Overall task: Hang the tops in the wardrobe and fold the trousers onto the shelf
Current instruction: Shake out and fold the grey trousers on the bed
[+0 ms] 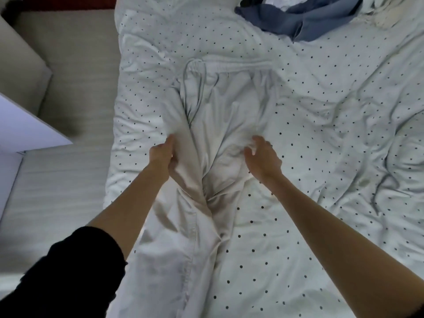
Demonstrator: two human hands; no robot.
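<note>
Folding the trousers (220,106) looks to be the step in hand: they lie on the bed (321,134), left hand (164,154) gripping one leg, right hand (261,154) pinching the crotch fabric. Next, probably lay leg over leg.

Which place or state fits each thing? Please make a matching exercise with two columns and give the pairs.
1. left hand
2. blue garment
3. waistband
4. duvet

A. white with dark dots
B. lies at the far end of the bed
C. grips one trouser leg
D. at the trousers' end away from the person

Pairs: 1-C, 2-B, 3-D, 4-A
</note>
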